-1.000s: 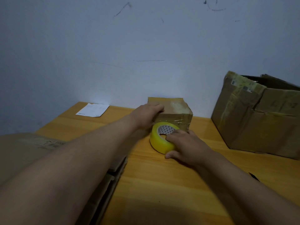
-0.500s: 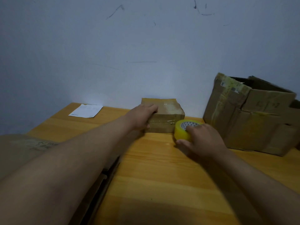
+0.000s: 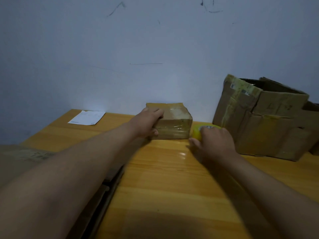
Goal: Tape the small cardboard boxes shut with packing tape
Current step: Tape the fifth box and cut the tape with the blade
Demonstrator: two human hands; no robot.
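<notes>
small box (image 3: 172, 125) looks light, stiff, tape-slick; left hand (image 3: 146, 123) grips its near-left corner, best hold. right hand (image 3: 214, 142) curls over yellow tape roll (image 3: 196, 133) on table (image 3: 172, 178)

Two bare forearms, no sleeves visible

Small box (image 3: 174, 122) sitting on table (image 3: 172, 178) at 12 o'clock, against wall (image 3: 155, 49). Tape roll (image 3: 198, 132) lying just beside it at 1 o'clock, w/ big open box (image 3: 262, 125) standing at 2. Paper sheet (image 3: 87, 117) lying at 10 o'clock, far corner. Flat cardboard (image 3: 22, 161) lying at 8 o'clock, off table's left edge. L hand (image 3: 146, 122) resting on small box's left end; R hand (image 3: 213, 142) lying over roll.
</notes>
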